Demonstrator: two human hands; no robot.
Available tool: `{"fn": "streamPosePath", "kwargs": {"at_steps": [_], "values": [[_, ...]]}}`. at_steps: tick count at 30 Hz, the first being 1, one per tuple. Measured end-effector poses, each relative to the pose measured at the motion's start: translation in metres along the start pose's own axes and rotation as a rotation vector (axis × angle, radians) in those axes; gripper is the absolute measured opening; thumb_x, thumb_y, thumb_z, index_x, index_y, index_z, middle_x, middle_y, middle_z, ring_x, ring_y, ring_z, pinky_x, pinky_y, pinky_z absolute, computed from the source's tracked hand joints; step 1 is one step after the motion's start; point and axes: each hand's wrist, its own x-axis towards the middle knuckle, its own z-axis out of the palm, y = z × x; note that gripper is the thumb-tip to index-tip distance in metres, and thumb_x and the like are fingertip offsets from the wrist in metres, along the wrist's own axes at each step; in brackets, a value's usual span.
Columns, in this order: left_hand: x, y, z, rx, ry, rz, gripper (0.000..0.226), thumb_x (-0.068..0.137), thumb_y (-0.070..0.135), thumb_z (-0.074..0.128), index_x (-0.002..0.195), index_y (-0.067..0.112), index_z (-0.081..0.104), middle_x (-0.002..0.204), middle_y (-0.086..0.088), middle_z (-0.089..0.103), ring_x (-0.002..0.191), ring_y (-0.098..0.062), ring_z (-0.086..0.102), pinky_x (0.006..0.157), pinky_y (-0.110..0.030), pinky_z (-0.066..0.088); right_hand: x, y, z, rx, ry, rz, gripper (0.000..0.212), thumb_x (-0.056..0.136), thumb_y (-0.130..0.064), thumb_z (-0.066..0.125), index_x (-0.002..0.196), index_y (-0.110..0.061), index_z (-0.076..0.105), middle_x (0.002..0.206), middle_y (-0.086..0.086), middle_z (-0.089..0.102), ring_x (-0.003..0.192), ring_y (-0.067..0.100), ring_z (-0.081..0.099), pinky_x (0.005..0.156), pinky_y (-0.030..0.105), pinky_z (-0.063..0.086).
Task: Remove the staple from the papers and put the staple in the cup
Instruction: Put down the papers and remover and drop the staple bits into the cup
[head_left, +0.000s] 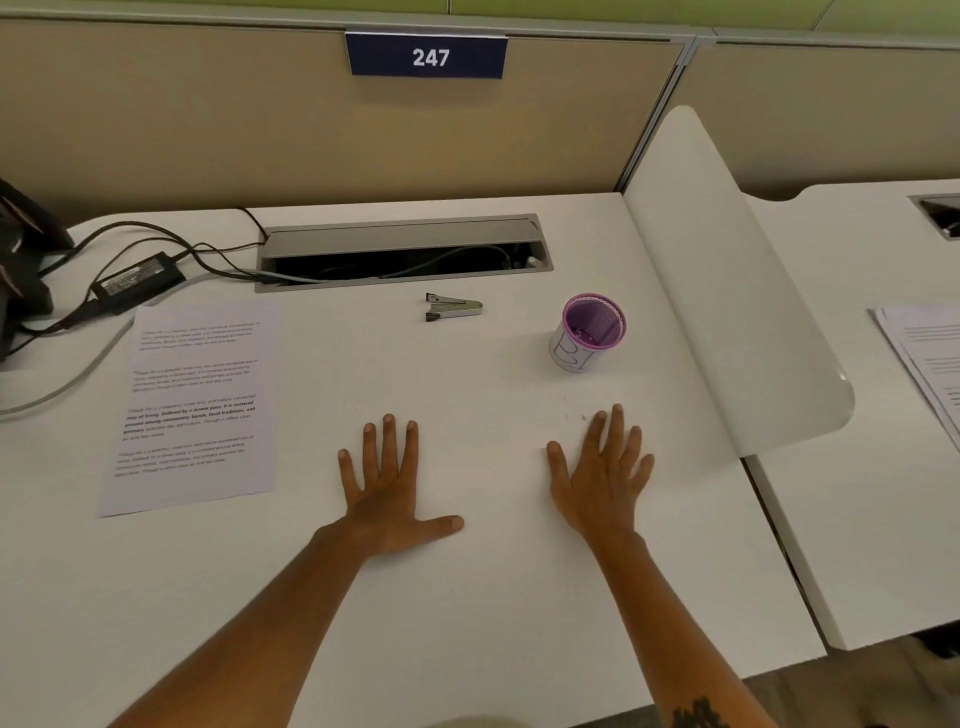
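Papers (195, 408) lie flat at left-centre of the desk (467, 597), printed side up, well apart from both hands. Can't make out the staple itself; too small to resolve, so which corner it's in is unknown. First risk: going for the wrong corner and wasting a pass.

Staple remover (453, 306) sits at far centre, just in front of the cable tray (402, 252), between papers and cup (589, 332). Untouched. Reads as jaw-type; if it bites at an angle, likely to tear the sheet rather than lift the staple legs.

The cup is far right, upright, purple mesh with a paper label wrapped round the outside. Something small and dark shows at the bottom inside, possibly staples, can't confirm. The mesh wall is a concern: a loose staple could snag in it, or bounce off the rim onto the white desk and be hard to spot. It also looks light, so a knock from the right hand would probably tip it.

Left hand (387, 493) and right hand (597, 475) both rest palm-down on the desk near the viewer, fingers straight and spread, holding nothing. Task not yet begun.

Other hazard: the power brick (137, 280) and its cables run along the papers' far-left edge; dragging the sheets could catch them. More printed sheets (930, 358) on the neighbouring desk to the right, not ours.
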Motion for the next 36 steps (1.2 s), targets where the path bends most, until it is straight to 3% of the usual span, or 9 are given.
{"fn": "streamPosePath", "kwargs": {"at_steps": [4, 11, 21, 25, 30, 36], "values": [[0.001, -0.001, 0.001, -0.003, 0.007, 0.006, 0.152, 0.039, 0.115, 0.021, 0.145, 0.035, -0.052, 0.151, 0.003, -0.064, 0.138, -0.023, -0.061, 0.115, -0.062, -0.033, 0.013, -0.012, 0.003, -0.008, -0.06, -0.092, 0.086, 0.101, -0.069, 0.024, 0.167, -0.017, 0.006, 0.177, 0.003, -0.006, 0.162, 0.038, -0.001, 0.127, 0.065, 0.004], [-0.001, 0.0, 0.0, 0.0, -0.006, 0.014, 0.15, 0.051, 0.11, 0.037, 0.145, 0.034, -0.051, 0.151, 0.003, -0.064, 0.139, -0.025, -0.06, 0.118, -0.065, -0.029, 0.045, 0.004, -0.02, 0.01, -0.013, -0.202, 0.082, 0.099, -0.067, 0.041, 0.165, -0.025, 0.018, 0.175, 0.009, 0.009, 0.158, 0.041, 0.015, 0.125, 0.062, 0.018], [0.0, -0.001, 0.001, -0.004, -0.005, 0.013, 0.15, 0.052, 0.109, 0.038, 0.146, 0.034, -0.051, 0.151, 0.002, -0.064, 0.139, -0.025, -0.06, 0.117, -0.064, -0.03, 0.052, 0.037, -0.025, -0.066, -0.125, -0.42, 0.07, 0.097, -0.074, 0.014, 0.163, -0.05, 0.013, 0.176, 0.0, 0.006, 0.161, 0.037, 0.005, 0.129, 0.06, 0.006], [-0.001, -0.001, 0.0, -0.004, -0.012, 0.019, 0.149, 0.054, 0.108, 0.039, 0.146, 0.033, -0.051, 0.151, 0.002, -0.064, 0.14, -0.026, -0.059, 0.116, -0.064, -0.031, 0.039, 0.034, -0.02, 0.048, -0.07, -0.306, 0.079, 0.096, -0.074, 0.021, 0.166, -0.038, 0.01, 0.176, 0.002, 0.003, 0.161, 0.036, 0.006, 0.128, 0.058, 0.007], [-0.002, 0.001, -0.002, 0.001, -0.02, 0.016, 0.149, 0.056, 0.107, 0.041, 0.147, 0.032, -0.051, 0.151, 0.001, -0.064, 0.141, -0.028, -0.057, 0.118, -0.065, -0.029, 0.008, 0.004, 0.004, 0.001, -0.045, -0.167, 0.091, 0.098, -0.075, 0.021, 0.167, -0.02, 0.001, 0.177, -0.001, -0.007, 0.162, 0.035, -0.003, 0.128, 0.063, 0.003], [-0.002, 0.001, -0.002, 0.004, -0.019, 0.012, 0.149, 0.055, 0.108, 0.039, 0.146, 0.032, -0.051, 0.151, 0.001, -0.063, 0.142, -0.028, -0.057, 0.119, -0.065, -0.028, 0.016, -0.024, 0.006, 0.038, -0.072, -0.129, 0.084, 0.104, -0.065, 0.022, 0.167, -0.017, -0.003, 0.176, 0.0, -0.013, 0.162, 0.034, -0.009, 0.127, 0.061, -0.005]]}}
